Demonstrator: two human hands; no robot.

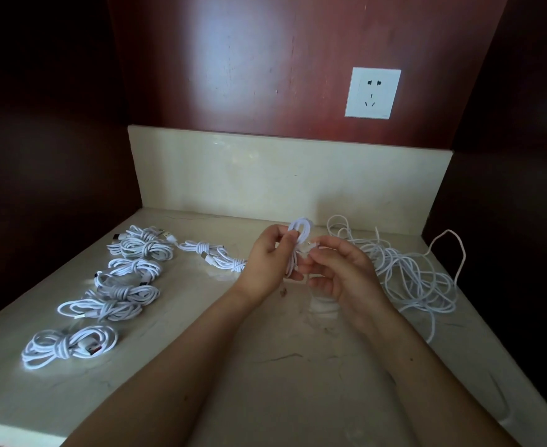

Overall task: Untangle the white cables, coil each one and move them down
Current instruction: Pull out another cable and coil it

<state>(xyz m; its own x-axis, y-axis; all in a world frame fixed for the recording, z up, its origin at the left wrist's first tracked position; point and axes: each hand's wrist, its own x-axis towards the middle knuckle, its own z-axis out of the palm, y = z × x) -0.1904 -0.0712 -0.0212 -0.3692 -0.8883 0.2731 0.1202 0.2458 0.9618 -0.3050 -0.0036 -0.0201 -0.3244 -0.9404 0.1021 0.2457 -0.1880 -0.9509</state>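
My left hand (269,259) grips a folded bundle of white cable (300,232) upright above the marble counter. Its loops stick out above my thumb. My right hand (339,269) pinches the loose end of that same cable beside the bundle. A tangled heap of white cables (407,272) lies to the right of my hands. Several coiled and tied cables (126,285) lie in a row along the left side, the nearest one (68,345) close to the front edge. Two more tied coils (215,254) rest just left of my left hand.
The marble counter (281,366) is boxed in by dark wooden walls left and right and a pale backsplash (281,175) behind. A white wall socket (372,92) sits on the red back panel. One loose strand (459,253) loops toward the right wall.
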